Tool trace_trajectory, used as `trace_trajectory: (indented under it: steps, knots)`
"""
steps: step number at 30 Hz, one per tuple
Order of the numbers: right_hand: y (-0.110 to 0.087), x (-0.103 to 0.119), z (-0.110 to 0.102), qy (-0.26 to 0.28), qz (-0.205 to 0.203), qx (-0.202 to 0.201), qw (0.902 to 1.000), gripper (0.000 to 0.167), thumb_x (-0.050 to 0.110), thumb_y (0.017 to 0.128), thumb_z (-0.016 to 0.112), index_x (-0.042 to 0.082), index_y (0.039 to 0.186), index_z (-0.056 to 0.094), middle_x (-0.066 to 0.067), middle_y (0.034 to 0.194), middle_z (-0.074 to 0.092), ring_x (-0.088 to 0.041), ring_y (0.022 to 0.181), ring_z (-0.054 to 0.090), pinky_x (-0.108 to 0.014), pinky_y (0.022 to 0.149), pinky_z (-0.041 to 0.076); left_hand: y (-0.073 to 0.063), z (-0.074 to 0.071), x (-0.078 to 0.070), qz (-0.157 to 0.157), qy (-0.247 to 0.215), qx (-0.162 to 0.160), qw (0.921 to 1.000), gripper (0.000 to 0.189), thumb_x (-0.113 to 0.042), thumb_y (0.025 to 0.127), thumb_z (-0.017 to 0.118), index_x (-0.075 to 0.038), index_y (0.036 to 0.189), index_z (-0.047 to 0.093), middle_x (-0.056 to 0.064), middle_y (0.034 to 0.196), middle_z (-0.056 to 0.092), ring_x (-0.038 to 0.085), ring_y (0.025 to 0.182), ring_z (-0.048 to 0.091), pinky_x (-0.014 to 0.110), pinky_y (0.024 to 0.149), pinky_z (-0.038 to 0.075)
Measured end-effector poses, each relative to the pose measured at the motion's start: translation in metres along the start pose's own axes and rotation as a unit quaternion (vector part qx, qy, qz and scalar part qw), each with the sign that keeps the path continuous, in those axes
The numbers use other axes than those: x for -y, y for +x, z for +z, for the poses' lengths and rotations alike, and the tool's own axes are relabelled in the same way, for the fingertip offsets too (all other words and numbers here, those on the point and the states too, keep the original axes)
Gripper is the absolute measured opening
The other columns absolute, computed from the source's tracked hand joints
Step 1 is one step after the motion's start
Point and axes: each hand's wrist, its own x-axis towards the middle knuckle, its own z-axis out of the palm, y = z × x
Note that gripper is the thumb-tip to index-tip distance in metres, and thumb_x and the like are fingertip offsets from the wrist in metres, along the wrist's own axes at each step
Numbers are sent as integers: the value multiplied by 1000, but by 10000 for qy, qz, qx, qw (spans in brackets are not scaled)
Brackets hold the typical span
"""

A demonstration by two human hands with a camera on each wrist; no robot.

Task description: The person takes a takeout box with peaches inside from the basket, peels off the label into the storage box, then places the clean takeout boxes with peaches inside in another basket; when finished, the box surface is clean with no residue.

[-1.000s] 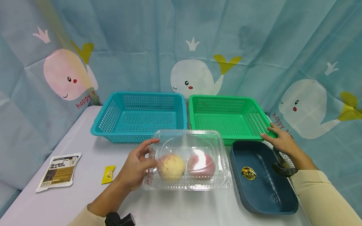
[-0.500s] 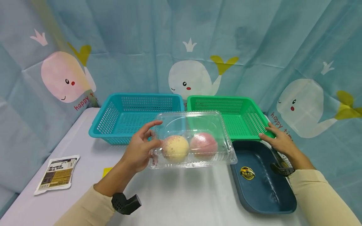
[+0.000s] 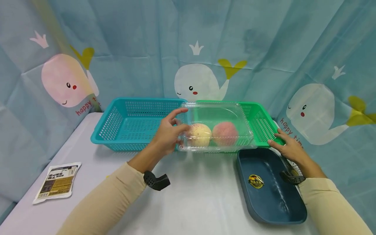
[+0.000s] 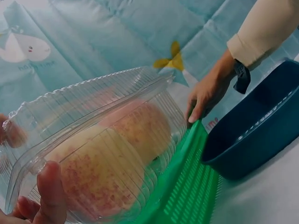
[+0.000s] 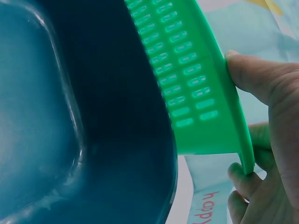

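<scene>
My left hand [image 3: 167, 135] grips the left end of a clear plastic clamshell box [image 3: 215, 114]. Through its walls show two peaches, a yellowish peach [image 3: 199, 134] and a pink peach [image 3: 225, 133]. In the head view the box overlaps the green basket [image 3: 263, 125] and hides much of it. My right hand [image 3: 289, 147] holds that basket's front right corner. The right wrist view shows the thumb [image 5: 250, 72] against the rim and the other fingers curled around the corner from below.
Left of the green basket stands a blue basket [image 3: 107, 142]. A dark blue tub [image 3: 271, 195] with a round sticker [image 3: 256, 181] sits in front, under my right forearm. A flat printed pouch [image 3: 57, 181] lies at far left. My left sleeve nearly hides a yellow packet. A whale-print curtain [image 3: 132, 42] hangs behind.
My left hand has carried the clamshell box with the peaches away from me and to the right, from the table's front middle to the green basket. My right hand stays at the basket's corner.
</scene>
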Motion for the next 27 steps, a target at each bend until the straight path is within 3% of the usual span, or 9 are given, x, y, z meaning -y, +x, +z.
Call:
trace_trajectory:
  steps: [5,11,15,21,27]
  knots:
    - [-1,0,-2,-71,-27,-16,10000,77,44,97,53,-15,141,32,-24,157,7,-57,134,13,-73,96,21,27,15,8,60,-107,156,9998,57,3,81,67,-28,128,59,8,84,39,16,54,38,28,39,36]
    - [1,0,-6,-101,-42,-40,9999,76,44,97,53,-15,141,32,-24,157,7,-56,134,13,-73,96,20,59,33,25,54,-335,144,9993,58,3,83,63,-28,131,57,11,88,47,18,60,53,28,37,41]
    - [2,0,-5,-75,16,28,10000,78,45,97,53,-14,143,31,-22,157,6,-56,135,12,-73,96,19,77,43,39,8,-295,71,9995,60,2,82,63,-26,134,55,15,91,52,20,55,56,28,35,43]
    - [1,0,-1,-46,49,5,10000,78,46,97,53,-14,142,32,-22,157,8,-55,135,13,-72,97,20,98,64,57,-275,-49,222,9994,62,1,81,65,-23,137,53,12,76,55,17,44,46,30,34,43]
    - [1,0,-2,-99,60,-26,9999,77,46,97,52,-15,141,33,-24,156,11,-56,133,16,-71,98,21,114,79,70,-668,-50,334,9972,62,-2,82,66,-25,138,52,14,97,63,16,47,41,31,34,44]
